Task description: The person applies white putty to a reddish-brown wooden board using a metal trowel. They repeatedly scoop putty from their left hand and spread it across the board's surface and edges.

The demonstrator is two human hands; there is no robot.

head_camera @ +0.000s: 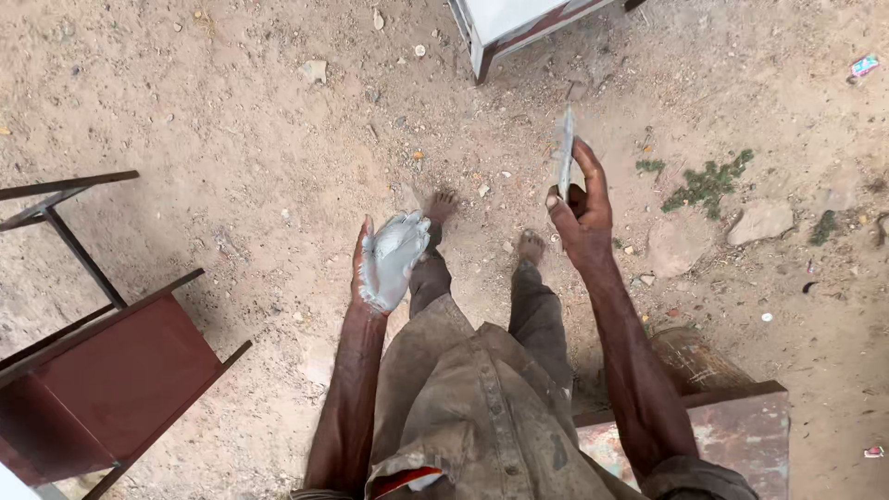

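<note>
My left hand point(384, 262) is held out flat, palm up, with a lump of grey putty point(396, 250) spread over the palm and fingers. My right hand point(582, 211) grips a thin flat metal blade point(564, 148), smeared grey, which points up and away from me. The two hands are apart, roughly a forearm's width between them. My bare feet stand on the sandy ground below the hands.
A dark red metal frame with panel point(111, 380) stands at the left. A white-and-red painted box corner point(505, 28) is at the top. A worn painted metal surface point(713, 435) sits at the lower right. Stones point(759, 220) and small weeds point(708, 181) lie to the right.
</note>
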